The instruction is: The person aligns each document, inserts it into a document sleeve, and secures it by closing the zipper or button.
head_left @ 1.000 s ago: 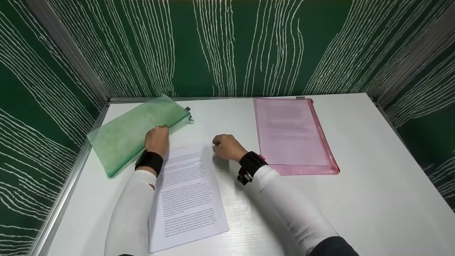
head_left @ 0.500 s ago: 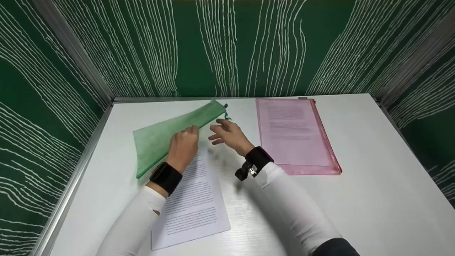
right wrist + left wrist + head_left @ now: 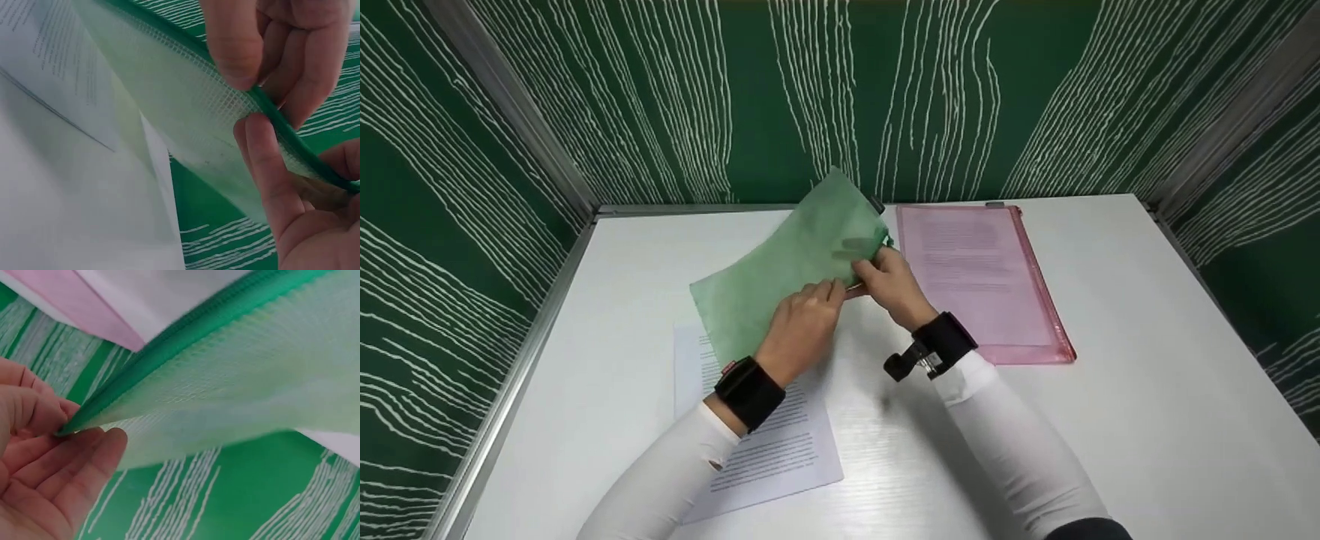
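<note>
White surface (image 3: 1147,427), green mesh pouch (image 3: 802,255) held up over it toward the back edge, left grip (image 3: 804,326) and right grip (image 3: 895,286) both pinching its zip edge (image 3: 225,314); likely light, floppy, best held by that stiffer-looking strip.

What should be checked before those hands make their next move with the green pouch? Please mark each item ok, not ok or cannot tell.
1. Left hand gripping the zip edge of the green translucent mesh pouch: ok.
2. Right hand gripping that edge nearer its end: ok.
3. Zip open: cannot tell.
4. White printed paper lying flat on the white table: ok.
5. Paper fully uncovered: not ok; in the head view the green pouch hides part of its upper end.
6. Pink see-through zip pouch lying flat: ok, at the right, printed text showing through.
</note>
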Motion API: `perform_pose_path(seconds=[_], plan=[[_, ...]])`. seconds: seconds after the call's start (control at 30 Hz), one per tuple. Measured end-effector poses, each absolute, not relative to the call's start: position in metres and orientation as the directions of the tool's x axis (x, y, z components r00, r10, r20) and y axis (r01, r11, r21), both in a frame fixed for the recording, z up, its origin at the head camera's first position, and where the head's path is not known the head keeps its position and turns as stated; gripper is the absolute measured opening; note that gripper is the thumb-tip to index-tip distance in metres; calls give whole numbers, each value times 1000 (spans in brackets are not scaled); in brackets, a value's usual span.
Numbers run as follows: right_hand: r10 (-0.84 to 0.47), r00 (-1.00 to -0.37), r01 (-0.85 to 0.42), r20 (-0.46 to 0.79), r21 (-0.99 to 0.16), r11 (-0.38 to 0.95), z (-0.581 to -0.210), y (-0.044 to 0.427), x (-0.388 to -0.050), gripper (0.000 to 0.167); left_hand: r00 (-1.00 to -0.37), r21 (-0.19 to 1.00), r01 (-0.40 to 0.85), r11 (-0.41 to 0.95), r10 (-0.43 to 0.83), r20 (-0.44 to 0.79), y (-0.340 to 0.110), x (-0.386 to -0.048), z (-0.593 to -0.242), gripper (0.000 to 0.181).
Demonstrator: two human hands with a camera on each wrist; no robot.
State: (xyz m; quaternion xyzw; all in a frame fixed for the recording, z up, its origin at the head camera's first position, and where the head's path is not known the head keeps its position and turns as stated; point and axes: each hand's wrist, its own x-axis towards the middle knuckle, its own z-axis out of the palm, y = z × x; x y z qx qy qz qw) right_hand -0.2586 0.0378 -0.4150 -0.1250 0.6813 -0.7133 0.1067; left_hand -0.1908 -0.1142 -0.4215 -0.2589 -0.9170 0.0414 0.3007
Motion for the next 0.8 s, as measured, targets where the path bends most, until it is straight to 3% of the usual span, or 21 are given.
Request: perform_pose_path(seconds=[0.23, 0.33, 0.6, 0.8], plan=[[-249, -948, -225, 199, -971, 79, -385, 73, -252, 25, -676, -184, 484, 855, 499, 542, -110, -191, -405, 29], [-228, -918, -363, 324, -919, 154, -363, 85, -243, 23, -658, -136, 499, 856, 476, 584, -106, -190, -384, 31], [-209, -766, -635, 608, -663, 396, -333, 113, -233, 16, -528, -53, 580, 813, 424, 735, -87, -183, -316, 43], [-338, -607, -741, 719, -358, 568, -296, 124, -208, 13, -395, -3, 660, 751, 351, 849, -75, -168, -278, 50]])
